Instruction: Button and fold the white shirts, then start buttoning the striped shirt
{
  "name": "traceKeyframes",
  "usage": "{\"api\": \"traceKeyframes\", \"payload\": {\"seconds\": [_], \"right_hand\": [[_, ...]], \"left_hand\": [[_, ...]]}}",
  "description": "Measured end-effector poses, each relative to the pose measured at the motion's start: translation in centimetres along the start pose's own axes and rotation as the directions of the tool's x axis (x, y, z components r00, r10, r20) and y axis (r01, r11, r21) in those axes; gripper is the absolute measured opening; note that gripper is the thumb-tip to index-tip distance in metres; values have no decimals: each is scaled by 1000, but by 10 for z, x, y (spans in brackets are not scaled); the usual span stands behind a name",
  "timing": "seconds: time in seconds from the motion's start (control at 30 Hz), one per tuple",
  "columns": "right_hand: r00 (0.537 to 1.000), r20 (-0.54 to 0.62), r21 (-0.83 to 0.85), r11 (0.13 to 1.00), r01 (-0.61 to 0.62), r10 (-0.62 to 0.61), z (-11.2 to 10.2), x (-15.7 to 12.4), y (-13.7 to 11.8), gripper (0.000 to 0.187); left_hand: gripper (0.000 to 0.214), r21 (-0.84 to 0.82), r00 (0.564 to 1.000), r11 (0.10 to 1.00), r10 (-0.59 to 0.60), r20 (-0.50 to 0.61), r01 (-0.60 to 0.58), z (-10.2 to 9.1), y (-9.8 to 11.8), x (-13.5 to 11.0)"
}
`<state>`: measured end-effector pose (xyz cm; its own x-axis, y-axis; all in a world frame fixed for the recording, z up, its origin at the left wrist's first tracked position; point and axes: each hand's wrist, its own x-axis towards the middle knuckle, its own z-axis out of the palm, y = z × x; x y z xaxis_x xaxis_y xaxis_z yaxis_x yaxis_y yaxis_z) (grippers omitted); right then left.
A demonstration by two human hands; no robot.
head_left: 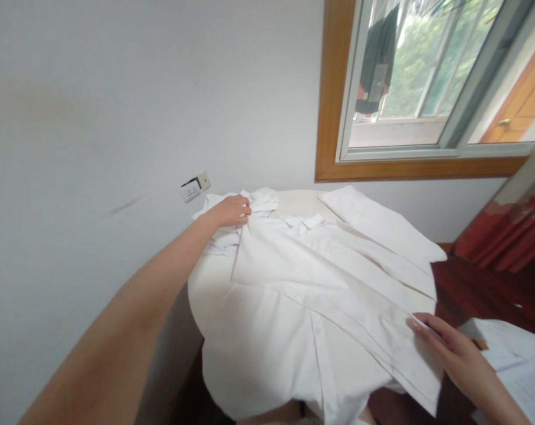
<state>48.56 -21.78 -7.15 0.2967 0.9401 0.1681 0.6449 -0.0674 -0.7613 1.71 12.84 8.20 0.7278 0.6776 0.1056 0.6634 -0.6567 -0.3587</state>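
A white shirt [289, 260] with a buttoned placket lies spread over a round, pale-topped table [196, 289], and its lower part hangs over the near edge. At the shirt's upper left, my left hand [234, 211] has its fingers closed on the cloth, beside a crumpled heap of white cloth [225, 242]. My right hand [439, 336] pinches the shirt's edge at the lower right, thumb on top. One sleeve [377, 224] stretches out toward the far right of the table.
Behind the table stands a white wall with a socket [190, 190]. A wood-framed window [331, 88] is at the upper right, with a red and cream curtain [506, 218] beside it. White papers or packages [510, 342] lie at the lower right, above dark red flooring.
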Motion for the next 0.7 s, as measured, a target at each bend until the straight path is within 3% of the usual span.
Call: {"api": "traceKeyframes", "payload": {"seconds": [0.1,0.2,0.33,0.47,0.57,0.7], "right_hand": [[997,-82,-22,1000,-10,8,-6,2,3,48],[983,-179,-35,999,-39,32,-13,4,4,52],[985,-162,-106,991,-83,65,-11,8,13,51],[994,-89,-178,981,-72,57,3,11,26,50],[991,-114,-177,981,-83,63,6,8,29,52],[985,-152,-171,980,-104,78,3,4,24,54]], "left_hand": [[15,103,992,995,-5,127,-8,-7,0,18],[18,155,987,988,-21,161,-4,-6,4,33],[19,157,997,988,-23,76,10,5,9,42],[17,135,988,979,-157,7,155,19,17,36],[26,27,941,945,-320,-110,325,26,22,23],[28,-199,815,854,-519,-259,480,32,35,-7]]}}
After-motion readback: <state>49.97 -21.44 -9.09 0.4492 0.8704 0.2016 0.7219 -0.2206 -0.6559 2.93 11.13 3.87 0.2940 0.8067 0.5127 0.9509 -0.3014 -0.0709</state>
